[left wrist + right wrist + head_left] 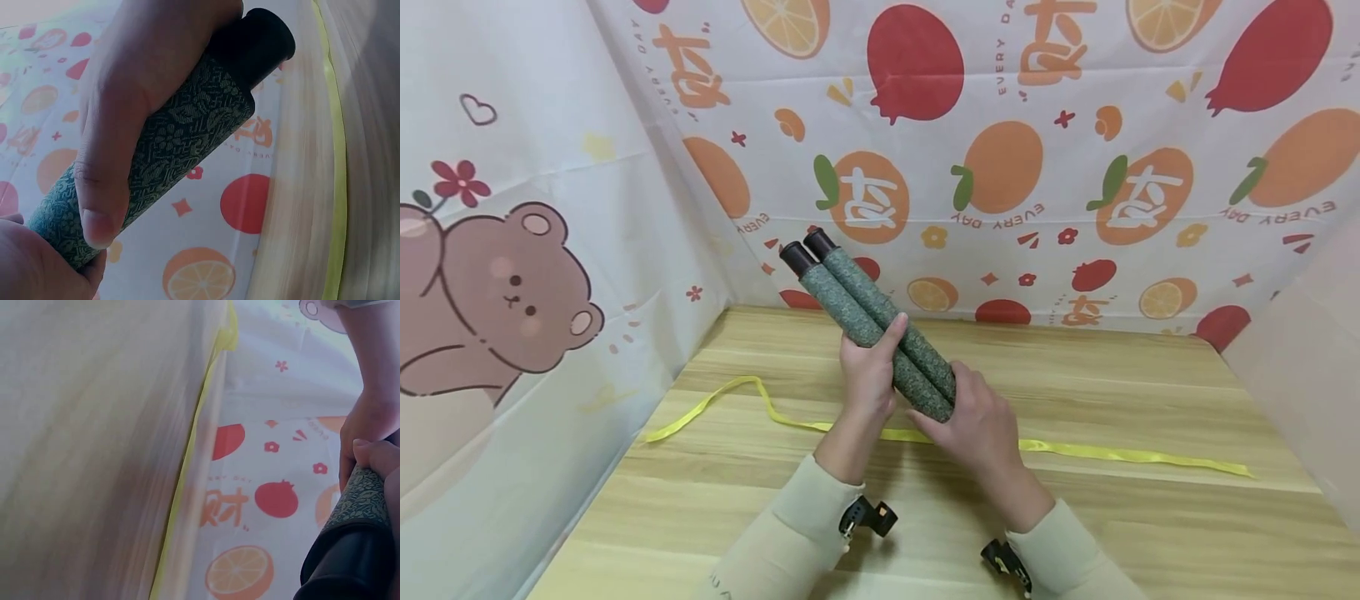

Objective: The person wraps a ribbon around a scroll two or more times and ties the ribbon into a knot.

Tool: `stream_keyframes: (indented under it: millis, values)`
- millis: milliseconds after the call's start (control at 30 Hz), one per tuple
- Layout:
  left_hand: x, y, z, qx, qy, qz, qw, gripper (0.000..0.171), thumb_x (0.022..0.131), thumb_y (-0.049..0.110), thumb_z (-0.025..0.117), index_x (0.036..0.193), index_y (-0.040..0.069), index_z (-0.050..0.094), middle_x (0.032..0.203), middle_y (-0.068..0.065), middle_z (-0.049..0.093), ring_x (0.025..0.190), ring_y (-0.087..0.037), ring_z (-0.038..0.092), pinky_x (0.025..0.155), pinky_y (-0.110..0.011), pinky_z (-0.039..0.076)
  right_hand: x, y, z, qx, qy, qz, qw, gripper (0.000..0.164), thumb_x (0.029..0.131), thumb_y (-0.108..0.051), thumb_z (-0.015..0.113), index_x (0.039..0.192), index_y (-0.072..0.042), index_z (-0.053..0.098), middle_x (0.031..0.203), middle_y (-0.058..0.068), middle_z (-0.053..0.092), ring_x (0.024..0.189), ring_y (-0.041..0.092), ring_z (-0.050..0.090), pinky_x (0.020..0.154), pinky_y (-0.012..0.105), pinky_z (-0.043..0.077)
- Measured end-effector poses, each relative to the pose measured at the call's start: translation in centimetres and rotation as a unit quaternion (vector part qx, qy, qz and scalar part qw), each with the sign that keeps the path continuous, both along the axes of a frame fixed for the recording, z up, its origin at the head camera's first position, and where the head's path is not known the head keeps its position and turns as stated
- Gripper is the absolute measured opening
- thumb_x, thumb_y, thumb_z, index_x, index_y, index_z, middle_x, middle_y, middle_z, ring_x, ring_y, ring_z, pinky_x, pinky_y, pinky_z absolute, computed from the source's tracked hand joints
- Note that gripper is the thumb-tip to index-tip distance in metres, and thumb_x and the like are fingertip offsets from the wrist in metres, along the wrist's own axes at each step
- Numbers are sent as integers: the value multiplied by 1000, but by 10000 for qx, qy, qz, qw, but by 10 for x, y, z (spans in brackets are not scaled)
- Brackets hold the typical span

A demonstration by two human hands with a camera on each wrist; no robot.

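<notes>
Two scroll rolls [880, 321] lie side by side, held slantwise above the table, their upper ends toward the far left. They wear green brocade with a floral pattern and have dark end knobs [797, 258]. My left hand [868, 375] grips both around the middle, thumb laid across the top. Lower down, my right hand [981, 417] holds the near right end, its fingers wrapped over the side. One black knob [265, 44] sticks out past the hand in the left wrist view. Another dark knob [353, 562] shows in the right wrist view.
A long yellow ribbon [1112, 452] stretches across the wooden table [700, 500], passing beneath the hands and bending at its left end. Fruit-printed cloth [925, 208] hangs behind the table. A bear-printed cloth [550, 292] covers the left side.
</notes>
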State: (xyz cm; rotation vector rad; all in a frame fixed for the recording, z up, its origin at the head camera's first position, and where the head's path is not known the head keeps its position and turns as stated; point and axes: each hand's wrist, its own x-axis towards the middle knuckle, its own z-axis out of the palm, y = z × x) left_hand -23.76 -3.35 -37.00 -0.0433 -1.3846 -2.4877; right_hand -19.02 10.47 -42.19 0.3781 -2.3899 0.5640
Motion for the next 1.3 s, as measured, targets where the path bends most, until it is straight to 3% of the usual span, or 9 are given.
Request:
stream_keyframes:
  millis: [167, 333, 500, 600, 800, 933, 1000, 1200, 1300]
  values:
    - [1, -1, 0, 170, -70, 56, 9998, 54, 77, 16, 77, 125, 18, 52, 121, -5, 57, 105, -25, 56, 90, -39, 51, 7, -2, 2, 122, -27, -31, 9999, 84, 65, -65, 71, 118, -2, 52, 84, 11, 62, 63, 19, 54, 47, 37, 49]
    - [-1, -7, 1, 229, -30, -229, 9995, 55, 81, 15, 73, 130, 25, 50, 127, -4, 54, 109, -25, 54, 92, -41, 48, 15, 3, 10, -355, -868, 452, 9946, 85, 70, -66, 67, 129, -8, 47, 104, 9, 64, 80, 17, 58, 61, 40, 54]
    - [-2, -14, 0, 283, -76, -412, 9987, 51, 81, 15, 73, 126, 17, 50, 111, -6, 60, 99, -30, 61, 87, -40, 53, 18, 18, 21, -1198, -2432, 1016, 9572, 67, 78, -68, 58, 135, -38, 39, 110, 3, 63, 88, 14, 57, 71, 41, 53]
    - [-2, -17, 0, 367, -35, -535, 9979, 47, 81, 14, 73, 122, 10, 50, 99, -8, 63, 91, -32, 64, 83, -39, 55, 18, 29, 21, -1479, -3043, 1368, 9310, 57, 84, -63, 54, 135, -44, 37, 108, 4, 63, 88, 14, 58, 74, 43, 52]
    - [-4, -20, 3, 462, 223, -1063, 9930, 50, 84, 12, 70, 129, 12, 48, 100, -6, 63, 90, -29, 64, 82, -38, 55, 24, 43, 8, -1684, -2985, 1883, 9204, 41, 97, -43, 47, 134, -27, 48, 124, 4, 61, 106, 13, 56, 91, 50, 48]
    - [-3, -17, 1, 263, 187, -1488, 9883, 47, 85, 13, 68, 128, 11, 48, 101, -7, 65, 93, -29, 63, 82, -38, 55, 28, 43, 0, -1947, -3028, 1983, 9116, 38, 96, -38, 50, 131, -24, 51, 122, 7, 62, 103, 15, 58, 89, 48, 50]
    - [-1, -15, -2, 146, 102, -1694, 9854, 45, 85, 14, 68, 125, 9, 47, 102, -9, 65, 96, -32, 62, 81, -39, 55, 29, 41, -2, -2202, -3225, 2186, 8943, 40, 94, -35, 54, 132, -21, 50, 119, 11, 62, 99, 18, 59, 85, 47, 52]
    - [5, -5, -13, -137, -121, -2493, 9683, 48, 86, 16, 67, 127, 9, 44, 108, -12, 62, 105, -37, 58, 81, -43, 55, 31, 32, -3, -3285, -4077, 2822, 8039, 52, 90, -24, 62, 138, -14, 42, 121, 21, 56, 97, 27, 60, 80, 42, 54]
    - [9, -1, -16, -245, -176, -2860, 9578, 48, 87, 17, 67, 128, 8, 44, 109, -12, 61, 106, -37, 58, 81, -43, 55, 34, 28, -2, -3685, -4350, 2800, 7724, 55, 86, -22, 66, 135, -11, 43, 116, 22, 57, 94, 30, 60, 78, 43, 54]
